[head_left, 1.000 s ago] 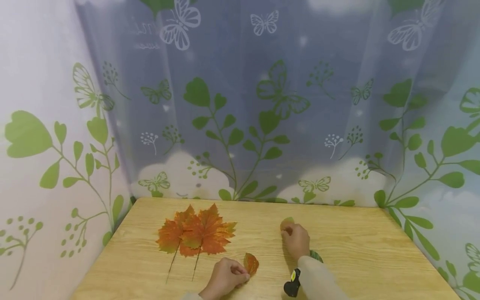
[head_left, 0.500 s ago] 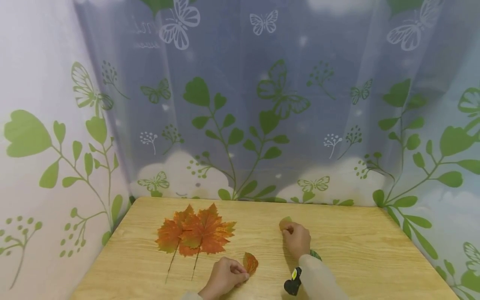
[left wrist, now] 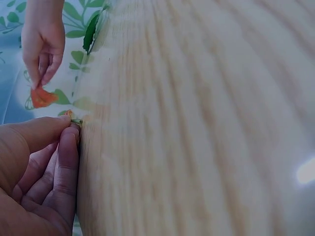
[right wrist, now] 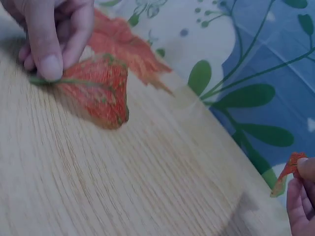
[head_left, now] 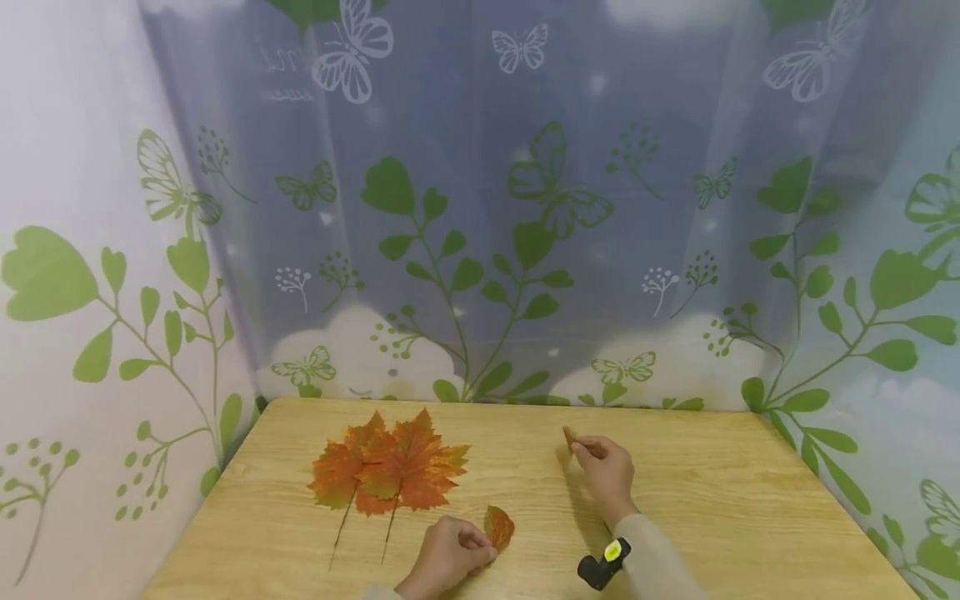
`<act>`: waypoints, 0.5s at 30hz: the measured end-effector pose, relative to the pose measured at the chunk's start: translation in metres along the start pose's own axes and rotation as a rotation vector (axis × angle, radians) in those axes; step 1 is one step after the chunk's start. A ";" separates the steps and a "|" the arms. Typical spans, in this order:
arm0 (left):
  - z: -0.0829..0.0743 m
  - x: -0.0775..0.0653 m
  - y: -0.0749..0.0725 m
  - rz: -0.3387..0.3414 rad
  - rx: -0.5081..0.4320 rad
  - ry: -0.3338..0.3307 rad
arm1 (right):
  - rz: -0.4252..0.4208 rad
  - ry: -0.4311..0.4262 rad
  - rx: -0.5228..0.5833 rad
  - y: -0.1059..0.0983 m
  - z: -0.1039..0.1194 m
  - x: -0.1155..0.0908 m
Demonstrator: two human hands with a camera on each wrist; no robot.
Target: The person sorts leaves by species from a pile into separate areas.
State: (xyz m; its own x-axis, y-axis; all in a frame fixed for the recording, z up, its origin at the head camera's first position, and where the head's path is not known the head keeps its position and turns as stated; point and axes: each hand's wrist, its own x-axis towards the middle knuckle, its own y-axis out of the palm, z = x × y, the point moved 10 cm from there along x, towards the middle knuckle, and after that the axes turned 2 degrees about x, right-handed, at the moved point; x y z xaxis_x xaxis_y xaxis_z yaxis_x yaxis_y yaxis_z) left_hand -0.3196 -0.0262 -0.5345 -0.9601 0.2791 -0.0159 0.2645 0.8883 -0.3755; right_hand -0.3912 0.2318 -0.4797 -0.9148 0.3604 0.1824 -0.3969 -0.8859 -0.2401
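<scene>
My left hand (head_left: 450, 554) pinches the stem end of a small orange-red leaf (head_left: 499, 527) at the table's front. That leaf fans out flat in the right wrist view (right wrist: 98, 91), with the thumb on its stem. Farther back and to the right, my right hand (head_left: 606, 471) holds a smaller orange-green leaf piece (head_left: 568, 437) between thumb and fingertips. From the left wrist, this orange piece (left wrist: 43, 97) hangs below the right fingertips, apart from the left hand. Two large orange maple-like leaves (head_left: 412, 462) with thin dark stems lie overlapping left of both hands.
A pale wooden table (head_left: 712, 483) carries everything, backed by a curtain (head_left: 480, 208) printed with leaves and butterflies. A black device with a yellow label (head_left: 603, 565) sits at my right wrist. A dark green serrated leaf shape (left wrist: 91, 32) shows near the right arm.
My right hand has turned and shifted slightly right, so its leaf piece now shows narrower. The left hand and the large leaves keep their places; the head view has shifted slightly.
</scene>
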 end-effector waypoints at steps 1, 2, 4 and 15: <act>0.001 0.000 0.000 -0.001 0.002 -0.001 | 0.017 0.026 0.053 0.000 -0.003 -0.001; 0.001 0.000 0.000 -0.002 0.001 -0.001 | 0.035 0.051 0.115 0.001 -0.005 -0.003; 0.002 0.001 0.000 -0.003 -0.003 -0.005 | 0.062 0.109 0.244 0.002 -0.009 -0.007; 0.003 0.002 0.002 0.004 -0.025 -0.021 | 0.186 0.411 0.830 0.021 -0.024 -0.042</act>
State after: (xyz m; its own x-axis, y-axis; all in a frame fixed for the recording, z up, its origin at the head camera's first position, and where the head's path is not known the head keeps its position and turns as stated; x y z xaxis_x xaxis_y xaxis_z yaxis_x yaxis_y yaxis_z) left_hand -0.3209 -0.0247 -0.5378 -0.9606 0.2754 -0.0370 0.2705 0.8960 -0.3522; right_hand -0.3631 0.2054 -0.5151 -0.9757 0.1268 -0.1789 -0.2063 -0.8073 0.5529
